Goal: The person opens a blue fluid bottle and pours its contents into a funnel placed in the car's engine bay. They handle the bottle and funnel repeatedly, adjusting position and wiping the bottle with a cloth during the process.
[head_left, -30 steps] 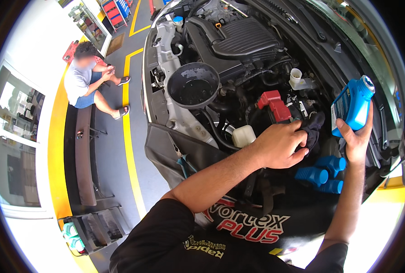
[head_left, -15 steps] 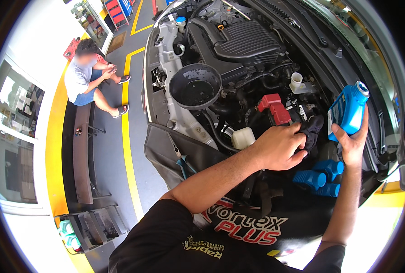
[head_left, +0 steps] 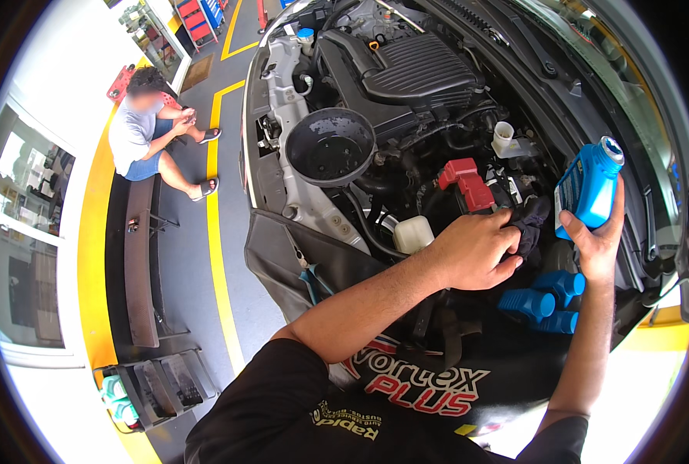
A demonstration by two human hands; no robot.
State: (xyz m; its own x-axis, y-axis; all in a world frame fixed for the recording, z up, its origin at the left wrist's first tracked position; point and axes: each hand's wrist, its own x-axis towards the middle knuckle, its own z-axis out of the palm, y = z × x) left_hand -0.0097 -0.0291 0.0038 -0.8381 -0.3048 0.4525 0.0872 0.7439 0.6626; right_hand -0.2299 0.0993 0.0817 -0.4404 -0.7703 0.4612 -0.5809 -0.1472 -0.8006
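Note:
My right hand (head_left: 601,236) grips a blue plastic bottle (head_left: 590,184) near the windscreen side of the engine bay; its neck points up and no cap shows on it. My left hand (head_left: 480,251) is closed on a dark cloth (head_left: 532,224) close to the battery with its red terminal cover (head_left: 467,184). Below the cloth, several more blue bottles (head_left: 565,288) lie together. A wide black funnel (head_left: 330,145) stands over the engine bay, with dark wet residue inside. Beside my left wrist sits a whitish reservoir (head_left: 413,234).
Pliers with blue handles (head_left: 310,277) lie on a dark fender cover (head_left: 271,247). The engine cover (head_left: 422,73) fills the far side. A person (head_left: 147,127) sits on a bench (head_left: 138,271) at the left. A black cart (head_left: 163,384) stands at lower left.
The blue bottle in my right hand has shifted slightly to the left. My left hand stays in place with the cloth.

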